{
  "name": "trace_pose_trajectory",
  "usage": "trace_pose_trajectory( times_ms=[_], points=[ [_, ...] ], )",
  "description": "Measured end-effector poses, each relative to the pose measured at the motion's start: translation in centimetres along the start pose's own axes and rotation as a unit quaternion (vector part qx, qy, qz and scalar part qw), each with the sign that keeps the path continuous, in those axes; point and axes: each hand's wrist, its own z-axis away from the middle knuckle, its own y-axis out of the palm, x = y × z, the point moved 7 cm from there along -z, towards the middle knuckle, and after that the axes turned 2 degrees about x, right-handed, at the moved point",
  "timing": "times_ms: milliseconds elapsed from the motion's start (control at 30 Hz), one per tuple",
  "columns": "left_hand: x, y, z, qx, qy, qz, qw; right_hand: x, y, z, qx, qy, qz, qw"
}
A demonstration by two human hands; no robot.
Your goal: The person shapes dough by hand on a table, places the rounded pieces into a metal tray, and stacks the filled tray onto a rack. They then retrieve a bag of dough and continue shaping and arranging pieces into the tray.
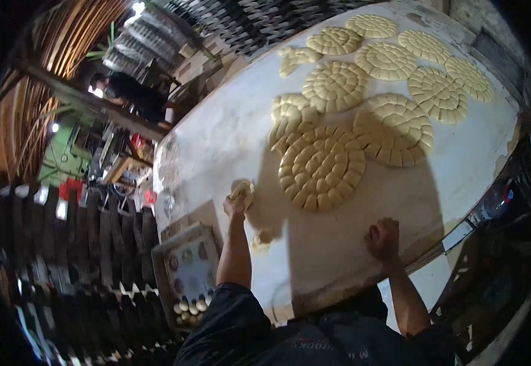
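Observation:
My left hand (236,204) is raised over the floured table (217,140) and grips a lump of pale dough (243,191). A smaller bit of dough (262,239) lies on the table just below it. My right hand (383,239) rests as a closed fist on the table near its front edge, with nothing visible in it. Beyond both hands lie several round scored dough discs; the nearest disc (321,168) sits between my hands and a little farther out.
A tray (187,268) with several small dough pieces stands below the table's left edge. Dark stacked racks (64,256) fill the left side. A person in dark clothes (128,91) is at the far left. More stacked trays (265,18) line the back.

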Motion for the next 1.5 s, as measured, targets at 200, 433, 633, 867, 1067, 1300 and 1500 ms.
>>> trace_pose_trajectory(
  times_ms=[200,433,633,867,1067,1300,1500],
  points=[
    [1.7,-9.1,17.6,0.161,0.063,0.329,0.928,5.3,4.9,4.5,0.078,0.128,-0.340,0.928],
    [0.5,-14.5,32.8,0.101,0.394,0.258,0.876,27.1,7.3,9.3,0.127,0.162,-0.555,0.806],
    [4.4,-19.8,31.6,0.093,0.189,0.431,0.877,24.4,3.8,8.2,0.122,0.194,-0.484,0.844],
    [10.8,-15.4,33.2,0.126,0.249,0.255,0.926,8.3,2.2,6.2,-0.040,0.213,-0.387,0.896],
    [5.3,-10.5,27.5,0.116,0.412,-0.253,0.868,9.7,6.3,3.3,0.302,-0.260,0.038,0.916],
    [5.5,-0.4,33.4,0.085,0.407,-0.160,0.895,16.3,10.7,6.7,0.320,-0.315,-0.083,0.890],
    [7.2,-8.2,31.6,0.108,0.488,-0.354,0.790,11.0,9.5,0.6,0.385,-0.413,-0.073,0.823]
  ],
)
